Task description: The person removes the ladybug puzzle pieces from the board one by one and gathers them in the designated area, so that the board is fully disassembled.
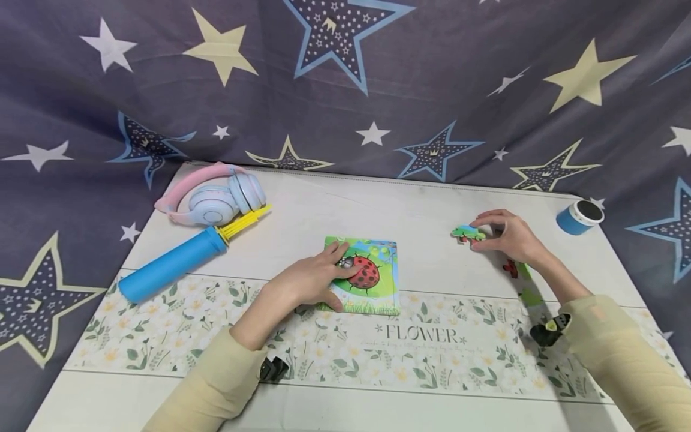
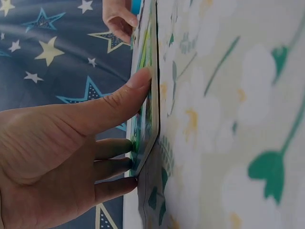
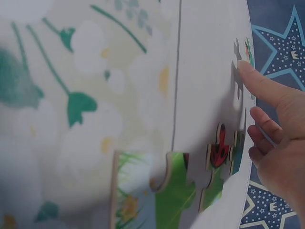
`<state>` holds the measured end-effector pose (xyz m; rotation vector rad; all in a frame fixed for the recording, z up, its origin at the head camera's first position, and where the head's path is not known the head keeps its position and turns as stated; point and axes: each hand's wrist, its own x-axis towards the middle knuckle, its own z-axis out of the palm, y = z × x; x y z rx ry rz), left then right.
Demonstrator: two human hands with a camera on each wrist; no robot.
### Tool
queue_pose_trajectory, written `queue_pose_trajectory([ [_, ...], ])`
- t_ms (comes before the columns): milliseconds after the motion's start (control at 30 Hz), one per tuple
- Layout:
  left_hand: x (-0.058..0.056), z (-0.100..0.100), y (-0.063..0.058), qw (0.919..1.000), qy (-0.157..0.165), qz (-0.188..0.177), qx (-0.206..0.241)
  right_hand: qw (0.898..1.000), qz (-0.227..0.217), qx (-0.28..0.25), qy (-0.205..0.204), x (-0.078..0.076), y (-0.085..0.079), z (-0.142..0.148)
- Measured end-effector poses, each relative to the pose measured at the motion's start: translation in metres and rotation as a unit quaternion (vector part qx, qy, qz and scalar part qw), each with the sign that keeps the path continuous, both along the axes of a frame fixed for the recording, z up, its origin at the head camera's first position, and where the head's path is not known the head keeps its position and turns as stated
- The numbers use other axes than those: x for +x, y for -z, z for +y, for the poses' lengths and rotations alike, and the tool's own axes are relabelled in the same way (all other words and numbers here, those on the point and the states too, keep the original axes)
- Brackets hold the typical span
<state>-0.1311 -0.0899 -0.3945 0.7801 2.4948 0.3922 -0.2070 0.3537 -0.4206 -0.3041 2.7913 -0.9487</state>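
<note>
A square ladybug jigsaw puzzle (image 1: 380, 291) lies on the table in front. My left hand (image 1: 310, 279) rests over its left side, fingers spread across the picture. In the left wrist view the thumb (image 2: 138, 78) touches the puzzle's near edge. Off to the right, my right hand (image 1: 504, 234) pinches a green, blue and red puzzle piece (image 1: 465, 232) between thumb and fingers. The right wrist view shows that piece (image 3: 248, 50) edge-on beyond the thumb. Below this hand lie loose pieces, among them a red spotted piece (image 3: 219, 151) and a green piece (image 3: 174, 191).
Pink and blue headphones (image 1: 213, 201) sit at the back left, touching or close to a blue hand pump (image 1: 173, 264) with a yellow end. A blue cylinder (image 1: 574, 219) with a dark top stands at the far right. A star-patterned cloth (image 1: 335, 114) hangs behind the table.
</note>
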Motion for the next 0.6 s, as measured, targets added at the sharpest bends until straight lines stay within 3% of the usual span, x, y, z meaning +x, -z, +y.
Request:
queue_pose_trajectory([
  [600, 0.006, -0.0046, 0.0027, 0.9995, 0.005, 0.025, 0.017, 1.0, -0.017, -0.002, -0.002, -0.003, 0.0053, 0.0059],
])
